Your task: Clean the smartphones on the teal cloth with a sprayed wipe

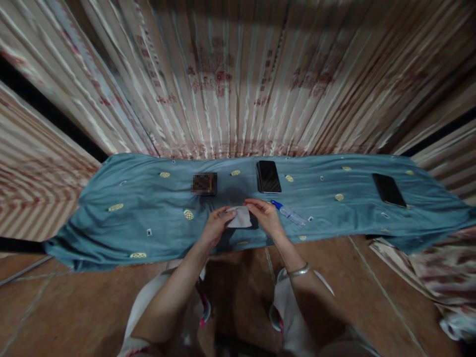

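Observation:
Between my two hands, above the near middle of the covered table, is a small pale cloth (241,217). My left hand (217,223) grips its left side, with the thumb lying on top. My right hand (263,213) is closed at the cloth's upper right corner, fingertips pinched together. A dark shape shows beside and below the cloth under my right hand; I cannot tell whether it is an object or shadow. Just right of my right hand lies a clear spray bottle (290,214) with a blue top, on its side.
A blue patterned cloth (111,228) covers the table. Toward the back stand a blurred-out dark item (204,184) and a black smartphone (269,177); a dark flat phone-like object (389,190) lies at the right. Pleated curtains (230,89) hang behind.

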Available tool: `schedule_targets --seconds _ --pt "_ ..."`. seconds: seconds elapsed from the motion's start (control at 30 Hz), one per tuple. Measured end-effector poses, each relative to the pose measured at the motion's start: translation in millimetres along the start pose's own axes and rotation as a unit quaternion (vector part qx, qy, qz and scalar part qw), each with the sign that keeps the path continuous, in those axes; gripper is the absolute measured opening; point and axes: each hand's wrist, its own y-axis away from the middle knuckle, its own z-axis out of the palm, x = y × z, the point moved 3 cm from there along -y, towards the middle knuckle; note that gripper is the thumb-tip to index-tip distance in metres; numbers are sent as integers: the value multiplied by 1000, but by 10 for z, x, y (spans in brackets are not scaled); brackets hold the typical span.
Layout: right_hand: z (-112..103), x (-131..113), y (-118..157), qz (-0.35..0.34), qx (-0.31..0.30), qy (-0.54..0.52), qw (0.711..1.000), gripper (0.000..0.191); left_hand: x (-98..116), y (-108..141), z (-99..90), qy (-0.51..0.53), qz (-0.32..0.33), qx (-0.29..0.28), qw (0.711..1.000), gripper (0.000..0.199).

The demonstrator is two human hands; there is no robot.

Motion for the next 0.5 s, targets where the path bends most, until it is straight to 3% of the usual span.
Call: schedule_targets --seconds 0.07,0.13,0.23,0.3,0.4,0.5 --pt "-220 -67 15 -77 68 181 978 28 -21 -22 -39 15 -3 32 999 37" --pt "-454 -117 37 -125 128 343 922 32 -24 -48 -63 22 8 45 999 37" --pt "-708 -78 49 -115 121 507 846 34 -5 -90 -71 10 45 42 998 36" --pt "-797 -7 51 -81 92 558 821 33 6 -117 -71 2 67 42 997 35" --pt "-826 47 63 -71 75 539 836 28 18 -160 -77 6 95 57 994 34" --pt "-801 11 75 -83 92 399 909 24 13 -197 -82 20 106 69 992 39"
